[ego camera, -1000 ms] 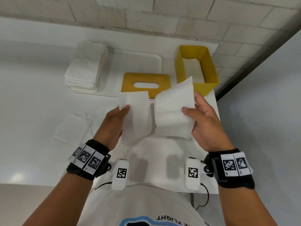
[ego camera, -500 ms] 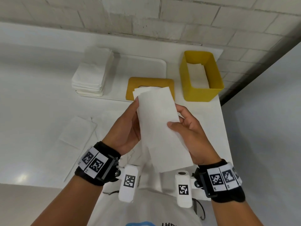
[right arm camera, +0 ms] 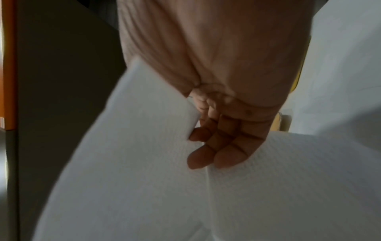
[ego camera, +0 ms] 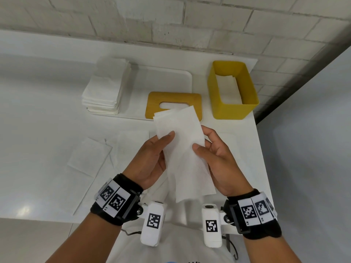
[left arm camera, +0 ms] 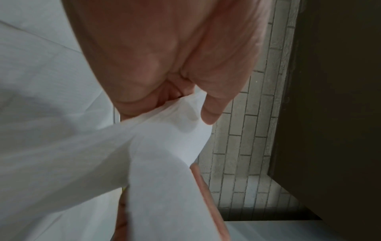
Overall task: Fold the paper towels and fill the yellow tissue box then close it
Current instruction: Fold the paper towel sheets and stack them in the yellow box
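Both hands hold one folded white paper towel point(ego camera: 183, 149) upright above the table's near edge. My left hand point(ego camera: 152, 158) pinches its left edge, thumb on the front face. My right hand point(ego camera: 214, 156) pinches the right edge, thumb in front and fingers behind. The towel point(left arm camera: 164, 163) fills the left wrist view, and the right wrist view shows fingers point(right arm camera: 216, 146) curled against the towel point(right arm camera: 185, 195). The yellow tissue box point(ego camera: 233, 109) stands open at the back right with white towels inside. Its yellow slotted lid point(ego camera: 157, 103) lies flat left of the box.
A stack of white paper towels point(ego camera: 104, 92) sits on a white tray point(ego camera: 167, 80) at the back left. Loose flat towels point(ego camera: 89, 154) lie on the white table point(ego camera: 38, 111) left of my hands. A brick wall runs behind; the table's right edge drops off past the box.
A second ago the hands held the towel spread open, one half each. They brought the halves together into one narrow strip, and it now sits slightly lower.
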The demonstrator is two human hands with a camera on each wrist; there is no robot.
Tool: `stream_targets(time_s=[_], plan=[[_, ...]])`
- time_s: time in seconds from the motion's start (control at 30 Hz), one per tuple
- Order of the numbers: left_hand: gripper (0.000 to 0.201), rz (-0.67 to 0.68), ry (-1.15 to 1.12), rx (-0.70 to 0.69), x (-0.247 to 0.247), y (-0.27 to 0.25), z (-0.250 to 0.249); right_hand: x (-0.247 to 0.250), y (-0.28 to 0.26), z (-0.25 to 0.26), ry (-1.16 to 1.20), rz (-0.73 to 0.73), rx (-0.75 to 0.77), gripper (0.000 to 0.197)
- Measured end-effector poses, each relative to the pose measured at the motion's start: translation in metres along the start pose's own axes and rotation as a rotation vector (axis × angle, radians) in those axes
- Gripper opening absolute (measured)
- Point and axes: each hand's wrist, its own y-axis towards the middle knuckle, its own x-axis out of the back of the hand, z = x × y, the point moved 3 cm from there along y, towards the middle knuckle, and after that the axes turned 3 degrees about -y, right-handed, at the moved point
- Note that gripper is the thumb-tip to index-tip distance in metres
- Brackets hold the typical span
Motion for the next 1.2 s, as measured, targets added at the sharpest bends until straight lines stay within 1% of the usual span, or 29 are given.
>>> stream_targets(time_s=[0.17,0.33,0.43,0.53,0.6,0.67,0.7,0.73,0.8,0.87,0.97,1.1,1.2], plan=[[0.037,-0.026,-0.001,0.002,0.001,0.000,0.001,0.001,0.001,-0.002,0.085,0.018,-0.011,0.042],[0.043,-0.027,0.041,0.005,0.000,-0.001,0.002,-0.003,0.003,-0.003,0.164,0.037,-0.010,0.042],[0.045,-0.031,0.034,0.019,0.001,-0.001,0.002,-0.003,0.005,-0.005,0.175,0.030,-0.001,0.043],[0.040,-0.041,0.042,0.010,0.003,0.001,0.003,-0.002,0.005,-0.006,0.153,0.029,-0.010,0.042],[0.037,-0.048,0.061,-0.017,0.004,0.002,0.002,0.001,0.005,-0.007,0.092,0.000,-0.033,0.033],[0.036,-0.064,0.111,-0.038,0.007,0.003,0.001,0.005,0.008,-0.005,-0.060,-0.079,-0.017,0.019],[0.036,-0.071,0.134,-0.039,0.008,0.003,0.000,0.008,0.010,-0.005,-0.169,-0.131,0.010,0.021],[0.037,-0.075,0.153,-0.038,0.008,0.004,0.001,0.009,0.013,-0.004,-0.276,-0.164,0.035,0.027],[0.040,-0.077,0.174,-0.033,0.008,0.004,0.001,0.008,0.016,-0.003,-0.390,-0.195,0.075,0.034],[0.042,-0.074,0.176,-0.034,0.007,0.004,0.002,0.005,0.018,-0.003,-0.417,-0.218,0.109,0.034],[0.041,-0.071,0.175,-0.035,0.005,0.003,0.000,0.000,0.019,-0.004,-0.429,-0.244,0.121,0.034],[0.036,-0.082,0.187,-0.049,0.007,0.003,0.001,-0.001,0.021,-0.010,-0.408,-0.249,0.098,0.034],[0.034,-0.119,0.216,-0.064,0.013,0.003,-0.001,0.004,0.022,-0.015,-0.419,-0.195,0.038,0.033]])
